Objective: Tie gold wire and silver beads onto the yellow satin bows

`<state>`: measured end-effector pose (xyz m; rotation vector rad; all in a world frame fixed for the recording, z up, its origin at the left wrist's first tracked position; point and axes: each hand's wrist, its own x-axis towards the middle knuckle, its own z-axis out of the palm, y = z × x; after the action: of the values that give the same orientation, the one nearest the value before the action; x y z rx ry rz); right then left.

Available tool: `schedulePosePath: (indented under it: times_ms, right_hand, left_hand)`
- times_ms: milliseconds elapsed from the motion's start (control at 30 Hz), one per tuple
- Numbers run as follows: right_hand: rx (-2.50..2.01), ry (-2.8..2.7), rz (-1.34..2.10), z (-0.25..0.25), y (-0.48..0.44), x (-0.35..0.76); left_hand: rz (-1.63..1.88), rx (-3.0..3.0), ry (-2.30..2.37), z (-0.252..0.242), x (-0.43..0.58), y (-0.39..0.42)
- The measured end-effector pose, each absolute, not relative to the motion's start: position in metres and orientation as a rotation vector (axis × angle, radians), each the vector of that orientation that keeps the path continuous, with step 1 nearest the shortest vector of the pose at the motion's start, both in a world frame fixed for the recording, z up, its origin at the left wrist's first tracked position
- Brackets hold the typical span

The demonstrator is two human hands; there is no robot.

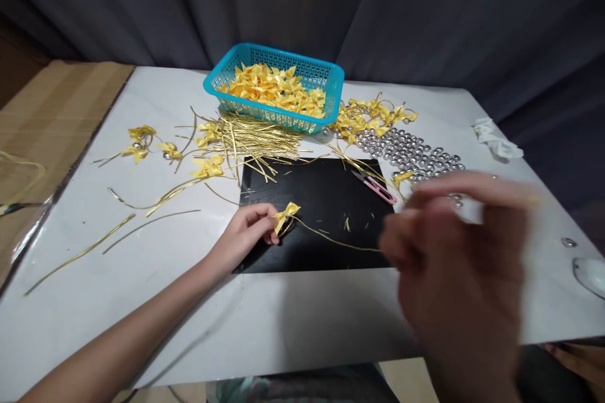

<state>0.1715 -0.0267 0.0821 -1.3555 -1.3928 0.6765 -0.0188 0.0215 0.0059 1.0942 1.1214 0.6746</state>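
My left hand (255,224) is closed on a yellow ribbon bow (286,216) over the left part of a black mat (326,189). From the bow a thin gold cord (333,240) runs rightward and meets the curled fingers of my right hand (454,258). The right hand is raised close to the camera and smeared by motion. Its fingers look closed on the cord, though the grip itself is blurred. Pink-handled thread snips (375,187) lie at the mat's upper right, and short gold clippings (346,224) are scattered over it.
A blue basket (274,108) of yellow ribbon pieces stands at the back. Before it lies a heap of gold cords (258,138). Finished-looking bows (208,167) lie left, more at right beside silver beads (416,154). A crumpled white cloth (497,138) rests near the right edge.
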Motion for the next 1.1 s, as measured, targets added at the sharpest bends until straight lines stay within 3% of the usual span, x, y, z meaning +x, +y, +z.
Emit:
schedulePosePath:
  times_ms: [100, 200, 733, 1100]
  right_hand:
    - [-1.395, -1.431, 1.047, 0.053, -0.022, 0.147]
    - [-1.420, -1.458, 1.198, 0.031, -0.020, 0.132]
    - [-1.501, -1.592, 1.228, 0.020, -0.016, 0.130]
    - [-1.561, -1.943, 0.999, 0.024, -0.012, 0.136]
  left_hand:
    - [0.676, 1.090, 1.073, 0.006, -0.020, 0.020]
    - [0.683, 1.117, 1.042, 0.007, -0.019, 0.018]
    - [0.663, 1.283, 1.043, 0.013, -0.019, 0.016]
    - [0.706, 1.430, 1.082, 0.010, -0.017, 0.011]
